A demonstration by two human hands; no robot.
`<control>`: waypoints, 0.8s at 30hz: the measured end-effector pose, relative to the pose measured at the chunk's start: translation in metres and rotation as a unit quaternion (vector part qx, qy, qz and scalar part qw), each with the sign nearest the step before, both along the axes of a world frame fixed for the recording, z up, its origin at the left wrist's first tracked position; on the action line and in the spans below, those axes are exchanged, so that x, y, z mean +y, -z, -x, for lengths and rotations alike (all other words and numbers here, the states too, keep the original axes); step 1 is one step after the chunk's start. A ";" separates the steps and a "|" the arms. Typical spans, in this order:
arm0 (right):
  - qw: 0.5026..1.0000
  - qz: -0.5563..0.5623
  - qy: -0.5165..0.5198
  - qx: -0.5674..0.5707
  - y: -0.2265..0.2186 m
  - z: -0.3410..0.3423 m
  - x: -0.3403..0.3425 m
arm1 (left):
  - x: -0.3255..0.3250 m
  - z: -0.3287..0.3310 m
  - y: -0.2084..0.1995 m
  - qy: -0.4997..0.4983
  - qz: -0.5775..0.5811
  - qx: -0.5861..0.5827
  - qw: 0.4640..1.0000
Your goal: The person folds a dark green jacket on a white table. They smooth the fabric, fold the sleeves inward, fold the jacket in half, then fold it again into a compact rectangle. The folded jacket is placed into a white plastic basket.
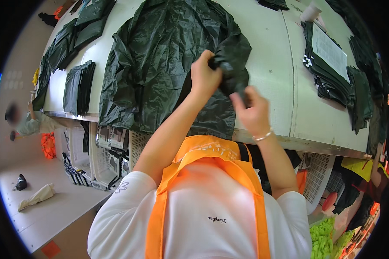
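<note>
A dark green, shiny jacket (168,56) lies spread over the pale table in front of me, its hem hanging a little over the near edge. Its right-hand sleeve (233,52) is lifted and bunched up between my hands. My left hand (206,75) is closed round the sleeve near its end, the fingers partly hidden by cloth. Lower and to the right, my right hand (253,110) pinches the dark fabric between thumb and fingers, slightly smeared by motion. The cuff between them is blurred.
Folded dark green garments (78,88) lie left on the table (270,82). At right, a garment stack (326,73) carries a white printed sheet (330,49), near a white thread cone (311,11). White plastic baskets (317,177) stand below the table edge. People work at both sides.
</note>
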State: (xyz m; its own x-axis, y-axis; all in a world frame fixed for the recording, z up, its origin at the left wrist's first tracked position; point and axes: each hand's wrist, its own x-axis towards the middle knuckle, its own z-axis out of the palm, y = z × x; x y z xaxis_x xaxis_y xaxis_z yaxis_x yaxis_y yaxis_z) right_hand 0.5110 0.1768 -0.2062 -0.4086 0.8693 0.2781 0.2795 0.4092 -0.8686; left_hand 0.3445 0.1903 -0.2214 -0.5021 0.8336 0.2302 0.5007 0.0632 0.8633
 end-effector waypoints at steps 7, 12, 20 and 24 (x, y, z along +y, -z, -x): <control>0.964 -0.109 0.236 0.060 0.027 -0.054 0.056 | -0.043 -0.016 -0.014 -0.035 -0.011 0.061 0.997; 0.993 -0.071 0.092 0.015 -0.009 -0.043 0.013 | -0.053 -0.011 -0.036 0.097 -0.163 0.196 0.962; 0.985 -0.122 0.120 0.008 -0.011 -0.063 0.003 | -0.056 -0.005 -0.037 0.028 -0.157 0.255 0.954; 0.991 -0.107 0.075 -0.020 -0.011 -0.064 0.001 | -0.051 -0.025 -0.041 0.185 -0.200 0.224 0.936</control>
State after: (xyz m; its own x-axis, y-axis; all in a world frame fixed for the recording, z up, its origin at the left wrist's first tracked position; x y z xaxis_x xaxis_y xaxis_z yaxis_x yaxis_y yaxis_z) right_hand 0.5750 0.1775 -0.1953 -0.2943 0.8434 0.4496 0.3827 0.5350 -0.7532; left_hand 0.3694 0.1398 -0.1800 0.0258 0.7338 0.6789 0.7424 -0.4688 0.4786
